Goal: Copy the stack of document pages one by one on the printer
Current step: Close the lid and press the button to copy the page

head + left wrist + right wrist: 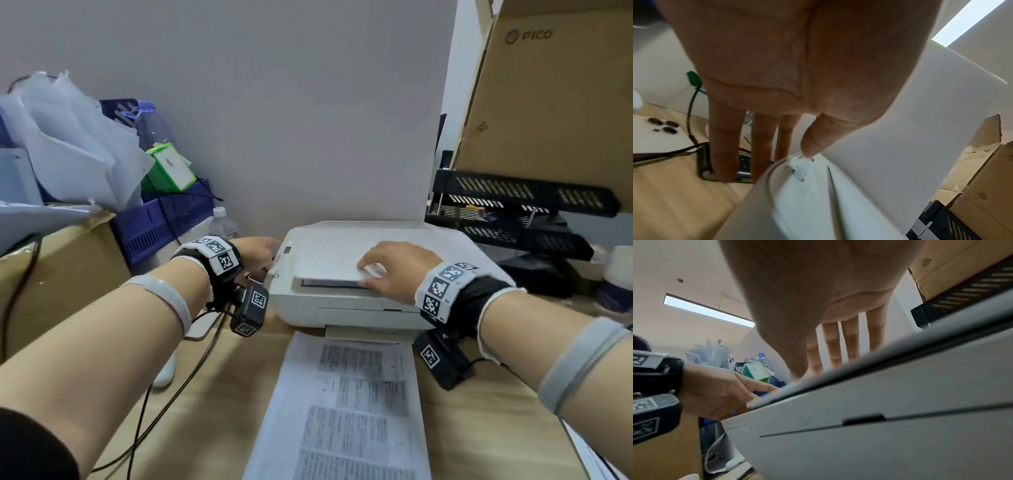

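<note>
My right hand (394,270) lies on the scanner lid (329,263) of the printer (342,301), fingers straight and relaxed, thumb at the lid's front edge; it grasps nothing and seems to be pressing the lid flat, I'd judge so the page beneath sits against the glass. The lid looks nearly down, with a dark gap showing along its front edge, so I can't say it is fully closed. My left hand (255,255) reaches to the printer's left corner with fingers extended and loose, holding nothing; in the left wrist view the thumb tip (809,151) touches the control strip near a small round button (797,172), probably to start a copy, though I can't tell which key it meets.

The stack of document pages (346,411) lies printed side up on the bench (212,383), just in front of the printer's output slot and well within reach for the next sheet. Its lower end is cut off by the frame, so its thickness is unclear.

Whether a page sits under the lid is hidden. A phone (659,134) and cables (690,110) lie left of the printer, with the black letter trays (520,202) to the right.
</note>
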